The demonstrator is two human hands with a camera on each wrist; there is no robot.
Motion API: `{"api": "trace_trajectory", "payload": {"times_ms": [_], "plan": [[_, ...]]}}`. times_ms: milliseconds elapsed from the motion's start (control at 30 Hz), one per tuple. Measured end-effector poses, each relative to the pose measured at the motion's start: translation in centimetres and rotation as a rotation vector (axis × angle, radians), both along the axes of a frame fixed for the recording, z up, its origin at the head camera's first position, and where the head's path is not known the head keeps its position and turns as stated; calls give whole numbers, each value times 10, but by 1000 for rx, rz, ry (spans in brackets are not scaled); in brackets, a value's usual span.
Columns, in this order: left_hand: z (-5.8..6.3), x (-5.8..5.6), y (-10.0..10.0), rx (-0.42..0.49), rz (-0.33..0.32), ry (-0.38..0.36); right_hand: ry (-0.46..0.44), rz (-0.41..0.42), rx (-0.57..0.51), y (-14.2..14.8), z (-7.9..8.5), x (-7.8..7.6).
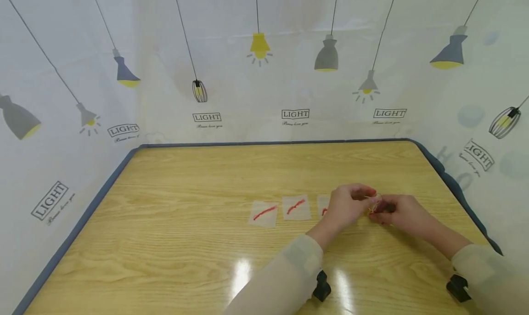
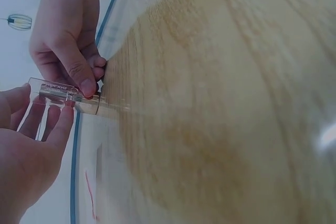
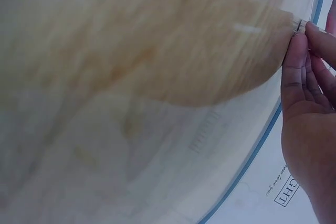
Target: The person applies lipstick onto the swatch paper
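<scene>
Both hands meet over the right part of the table around a small clear lipstick tube (image 2: 58,92) with printed lettering. My left hand (image 1: 347,204) holds one end of it between thumb and fingers. At the other end, my right hand (image 1: 402,210) pinches the tube with thumb and fingertips. In the head view the fingers hide most of the tube, and some red shows at the left fingertips. Left of the hands lie thin pale paper squares: one (image 1: 268,220) and another (image 1: 303,214) bear red strokes, and a third (image 1: 322,202) is partly covered by the left hand.
The wood-grain table (image 1: 165,241) has a dark blue edging (image 1: 256,143) along its back and sides. Pale curtain walls (image 1: 248,90) printed with lamps rise behind and beside it. A black device (image 1: 321,287) sits under the left sleeve, another (image 1: 458,288) under the right.
</scene>
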State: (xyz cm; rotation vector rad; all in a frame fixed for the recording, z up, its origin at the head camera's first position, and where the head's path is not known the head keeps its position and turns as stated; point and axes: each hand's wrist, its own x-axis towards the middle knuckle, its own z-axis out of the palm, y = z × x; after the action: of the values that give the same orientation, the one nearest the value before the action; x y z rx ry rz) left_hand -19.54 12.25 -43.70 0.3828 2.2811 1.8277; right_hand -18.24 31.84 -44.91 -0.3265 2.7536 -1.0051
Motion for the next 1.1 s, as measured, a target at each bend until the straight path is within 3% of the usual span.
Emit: {"api": "trace_trajectory", "payload": {"times_ms": [500,733,933,1100], "plan": [[0,-7,-7,1,-40,-24,-53,87,55,6,13,-12],[22,-14,-24,-55,-33,40,3,101,168,7,52,-15],[52,-19,-48,-259,-102,208,162,97,218,-13,87,-13],[72,-21,-74,-515,-119,397,238,77,247,-46,96,-12]]}}
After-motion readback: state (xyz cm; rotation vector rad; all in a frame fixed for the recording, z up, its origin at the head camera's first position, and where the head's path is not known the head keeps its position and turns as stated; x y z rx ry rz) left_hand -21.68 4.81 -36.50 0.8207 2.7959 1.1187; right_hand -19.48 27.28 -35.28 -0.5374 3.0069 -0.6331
